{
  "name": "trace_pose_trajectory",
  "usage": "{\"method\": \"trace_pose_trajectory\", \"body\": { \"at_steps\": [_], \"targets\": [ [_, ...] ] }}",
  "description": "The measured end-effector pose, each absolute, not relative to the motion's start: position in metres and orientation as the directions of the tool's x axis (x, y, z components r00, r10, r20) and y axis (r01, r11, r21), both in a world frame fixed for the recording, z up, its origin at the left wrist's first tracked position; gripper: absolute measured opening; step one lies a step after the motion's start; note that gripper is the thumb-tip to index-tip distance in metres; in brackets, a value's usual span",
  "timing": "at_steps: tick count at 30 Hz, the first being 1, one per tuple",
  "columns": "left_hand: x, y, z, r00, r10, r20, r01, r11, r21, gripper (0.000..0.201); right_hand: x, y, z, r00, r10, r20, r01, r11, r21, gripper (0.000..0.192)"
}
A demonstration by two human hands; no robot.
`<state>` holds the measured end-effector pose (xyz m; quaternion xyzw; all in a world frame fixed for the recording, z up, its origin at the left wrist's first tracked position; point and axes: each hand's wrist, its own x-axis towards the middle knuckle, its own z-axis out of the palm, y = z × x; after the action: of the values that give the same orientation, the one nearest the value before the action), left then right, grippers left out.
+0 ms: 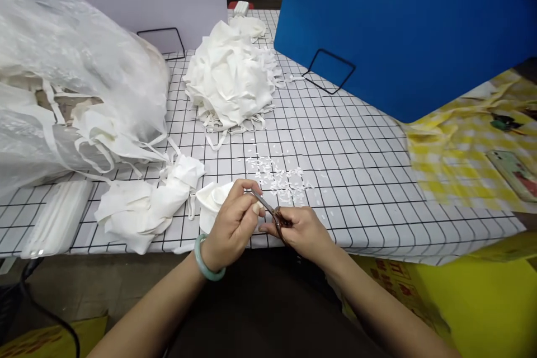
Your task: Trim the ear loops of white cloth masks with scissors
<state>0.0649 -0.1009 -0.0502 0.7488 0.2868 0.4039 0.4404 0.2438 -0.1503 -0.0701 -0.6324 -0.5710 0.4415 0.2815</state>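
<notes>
My right hand (305, 230) is closed around the handles of a small pair of scissors (267, 205), their blades pointing up and left. Close to the blade tips, my left hand (233, 219) is pinched on a white cloth piece (207, 210), which shows mostly behind the fingers. The exact edge between the fingertips is hidden. Just beyond both hands, many tiny white clippings (289, 182) lie scattered over the checked tablecloth (348, 151). To the left of my left hand rests a loose heap of white cloth pieces (138, 210) with straps.
A large heap of white cloth pieces (229, 81) stands farther back. On the left bulges a clear plastic bag (84, 45), with a white bundle (59, 215) near the table edge. A blue panel (398, 22) stands at right, beside yellow checked cloth (432, 156) and a phone (514, 170).
</notes>
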Motion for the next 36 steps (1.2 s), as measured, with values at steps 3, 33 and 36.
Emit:
{"method": "trace_pose_trajectory", "body": {
  "at_steps": [3, 33, 36],
  "targets": [
    [0.050, -0.099, -0.043, 0.500, 0.824, 0.266, 0.116, -0.368, 0.923, 0.026, 0.257, -0.151, -0.069, 0.060, 0.962, -0.265, 0.335, -0.269, -0.903, 0.048],
    [-0.011, 0.103, 0.105, -0.076, 0.874, 0.479, 0.377, -0.420, 0.826, 0.016, 0.298, 0.100, 0.087, 0.482, 0.765, 0.426, 0.171, 0.395, -0.903, 0.026],
    [0.007, 0.123, 0.101, 0.056, 0.934, 0.352, 0.323, -0.350, 0.879, 0.017, 0.293, 0.131, 0.092, 0.417, 0.776, 0.474, 0.234, 0.412, -0.881, 0.018]
  ]
}}
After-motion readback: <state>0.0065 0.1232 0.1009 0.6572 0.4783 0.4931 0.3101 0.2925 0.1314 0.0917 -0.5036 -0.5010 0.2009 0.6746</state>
